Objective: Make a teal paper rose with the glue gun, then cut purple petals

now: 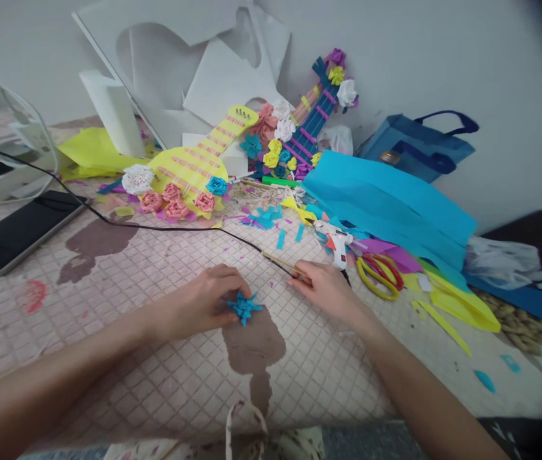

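1. Pinching a blue paper flower (244, 308) with the left hand (203, 297), fingers (232, 279) curled and drawn almost together on its left side.
2. Gripping it by the edge: thumb at the near left, index fingertip along the far side, with most of the spiky petals exposed to the right of both.
3. Holding it over a brown patch (256, 345) of the table (156, 390); hard to tell any contact with the surface below.
4. Grasping a thin tan stick (278, 260) with the right hand (325, 287), fingers closed on its near end, free end pointing left and away, just beside a black cord (170, 228).
5. Keeping flower and stick apart, with bare table between.
6. Beyond the right hand, near a white glue gun (338, 243); farther right, yellow and red scissor handles (376, 281).
7. Farther off, beyond the left hand: a yellow paper guitar (194, 163) with rosettes along its lower edge.
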Motion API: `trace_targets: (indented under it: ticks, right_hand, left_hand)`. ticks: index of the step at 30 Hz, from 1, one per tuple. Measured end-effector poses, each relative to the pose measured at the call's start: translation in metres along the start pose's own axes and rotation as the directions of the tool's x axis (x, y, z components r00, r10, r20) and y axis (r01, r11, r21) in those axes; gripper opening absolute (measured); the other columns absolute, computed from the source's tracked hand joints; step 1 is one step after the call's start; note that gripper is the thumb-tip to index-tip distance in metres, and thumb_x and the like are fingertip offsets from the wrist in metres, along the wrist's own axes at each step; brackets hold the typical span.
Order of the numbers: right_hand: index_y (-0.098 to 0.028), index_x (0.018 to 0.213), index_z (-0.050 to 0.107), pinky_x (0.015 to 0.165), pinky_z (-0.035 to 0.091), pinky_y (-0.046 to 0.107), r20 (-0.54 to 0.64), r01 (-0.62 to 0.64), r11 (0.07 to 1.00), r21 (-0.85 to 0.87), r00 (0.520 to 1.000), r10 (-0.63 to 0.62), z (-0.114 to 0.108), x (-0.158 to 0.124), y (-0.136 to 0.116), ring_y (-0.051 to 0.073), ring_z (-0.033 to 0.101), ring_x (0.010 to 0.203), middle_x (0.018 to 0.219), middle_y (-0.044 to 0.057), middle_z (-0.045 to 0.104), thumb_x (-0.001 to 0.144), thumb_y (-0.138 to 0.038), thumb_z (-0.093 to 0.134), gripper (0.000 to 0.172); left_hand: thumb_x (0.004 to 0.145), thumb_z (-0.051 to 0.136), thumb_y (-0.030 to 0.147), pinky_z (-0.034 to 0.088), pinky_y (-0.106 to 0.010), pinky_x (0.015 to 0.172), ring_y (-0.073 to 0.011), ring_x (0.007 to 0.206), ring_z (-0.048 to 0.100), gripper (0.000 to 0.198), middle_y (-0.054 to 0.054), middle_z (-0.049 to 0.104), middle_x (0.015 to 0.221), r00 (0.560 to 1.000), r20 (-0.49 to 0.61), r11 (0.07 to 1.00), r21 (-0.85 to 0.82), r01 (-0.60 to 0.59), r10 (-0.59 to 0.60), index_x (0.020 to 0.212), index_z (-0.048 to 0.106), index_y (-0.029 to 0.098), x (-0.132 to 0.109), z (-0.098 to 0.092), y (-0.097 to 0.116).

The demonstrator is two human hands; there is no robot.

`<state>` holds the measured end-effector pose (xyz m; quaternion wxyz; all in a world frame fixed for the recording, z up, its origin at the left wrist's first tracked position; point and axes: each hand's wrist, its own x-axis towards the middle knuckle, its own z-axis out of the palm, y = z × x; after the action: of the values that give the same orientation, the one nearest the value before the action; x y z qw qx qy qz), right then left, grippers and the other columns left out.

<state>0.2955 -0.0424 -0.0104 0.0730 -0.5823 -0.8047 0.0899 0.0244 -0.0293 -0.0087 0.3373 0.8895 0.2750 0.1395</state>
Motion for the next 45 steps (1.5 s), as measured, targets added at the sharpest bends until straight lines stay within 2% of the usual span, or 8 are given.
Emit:
trace_targets:
  ticks: [5, 10, 19, 24, 31, 35, 42, 45]
  right_hand:
    - [-0.021, 0.076, 0.053, 0.057, 0.032, 0.025, -0.181, -0.032, 0.996, 0.081, 0.982, 0.046, -0.012, -0.003, 0.007, 0.014, 0.056, 0.060, 0.069, 0.000, 0.064, 0.089, -0.037, 0.050, 0.021]
    - [-0.020, 0.075, 0.052, 0.054, 0.030, 0.027, -0.445, -0.323, 0.946, 0.029, 0.843, 0.302, -0.021, 0.001, 0.054, 0.019, 0.056, 0.058, 0.065, 0.003, 0.063, 0.084, -0.045, 0.052, 0.026]
    - [-0.021, 0.059, 0.045, 0.050, 0.024, 0.028, -0.203, -0.415, 0.897, 0.154, 0.875, 0.440, -0.020, 0.003, 0.093, 0.016, 0.046, 0.050, 0.052, 0.000, 0.051, 0.076, -0.049, 0.054, 0.034]
    - [-0.021, 0.065, 0.049, 0.052, 0.027, 0.027, -0.248, -0.401, 0.881, 0.250, 0.854, 0.458, -0.021, 0.006, 0.086, 0.016, 0.048, 0.054, 0.059, 0.001, 0.054, 0.076, -0.045, 0.052, 0.026]
    - [-0.020, 0.072, 0.050, 0.055, 0.035, 0.027, -0.371, -0.335, 0.834, 0.437, 0.778, 0.507, -0.026, 0.004, 0.081, 0.016, 0.050, 0.058, 0.061, 0.000, 0.054, 0.077, -0.046, 0.053, 0.026]
    - [-0.021, 0.072, 0.048, 0.052, 0.035, 0.027, -0.401, -0.285, 0.818, 0.499, 0.761, 0.510, -0.023, 0.003, 0.086, 0.015, 0.048, 0.054, 0.057, -0.003, 0.050, 0.077, -0.048, 0.054, 0.029]
    - [-0.019, 0.082, 0.055, 0.054, 0.041, 0.029, -0.404, -0.195, 0.800, 0.567, 0.781, 0.477, -0.017, 0.004, 0.091, 0.018, 0.055, 0.060, 0.067, 0.003, 0.061, 0.076, -0.050, 0.057, 0.032]
    - [-0.018, 0.091, 0.058, 0.058, 0.044, 0.031, -0.367, -0.165, 0.765, 0.622, 0.802, 0.471, -0.017, 0.005, 0.088, 0.020, 0.060, 0.067, 0.079, 0.007, 0.066, 0.076, -0.049, 0.059, 0.035]
  left_hand:
    - [0.078, 0.066, 0.028, 0.044, -0.033, 0.092, -0.0210, 0.109, 0.052, 0.048, -0.005, 0.055, 0.119, 0.999, -0.039, 1.000, -0.017, -0.015, 0.015, 0.123, 0.049, 0.026, -0.003, -0.007, -0.007]
    - [0.087, 0.055, 0.036, 0.047, -0.030, 0.076, -0.0168, 0.087, 0.059, 0.019, -0.003, 0.063, 0.099, 0.955, -0.260, 0.989, 0.004, 0.148, -0.142, 0.096, 0.059, 0.020, -0.001, -0.016, -0.011]
    - [0.086, 0.053, 0.030, 0.047, -0.027, 0.069, -0.0150, 0.075, 0.060, 0.013, -0.001, 0.066, 0.085, 0.929, -0.335, 0.976, 0.088, 0.198, -0.159, 0.086, 0.061, 0.019, 0.001, -0.013, -0.016]
    - [0.088, 0.051, 0.026, 0.049, -0.031, 0.080, -0.0186, 0.091, 0.062, 0.015, -0.005, 0.066, 0.099, 0.916, -0.398, 0.977, 0.167, 0.132, -0.056, 0.097, 0.060, 0.018, 0.011, -0.012, -0.015]
    - [0.094, 0.043, 0.023, 0.037, -0.037, 0.104, -0.0230, 0.126, 0.047, 0.037, -0.014, 0.049, 0.138, 0.953, -0.021, 0.901, 0.333, -0.277, 0.301, 0.129, 0.049, 0.014, 0.095, 0.001, -0.005]
    - [0.096, 0.034, 0.043, 0.023, -0.040, 0.112, -0.0217, 0.139, 0.028, 0.051, -0.007, 0.028, 0.151, 0.925, 0.266, 0.831, 0.420, -0.365, 0.272, 0.142, 0.034, 0.020, 0.146, 0.012, -0.011]
    - [0.095, 0.035, 0.040, 0.000, -0.062, 0.108, -0.0351, 0.139, 0.022, 0.055, -0.021, 0.028, 0.149, 0.998, 0.005, 0.806, 0.590, -0.052, 0.061, 0.140, 0.035, 0.010, 0.170, -0.033, -0.046]
    - [0.097, 0.029, 0.044, 0.006, -0.051, 0.112, -0.0268, 0.141, 0.021, 0.054, -0.013, 0.026, 0.151, 0.994, 0.037, 0.809, 0.579, -0.104, 0.101, 0.142, 0.033, 0.015, 0.153, -0.034, -0.045]
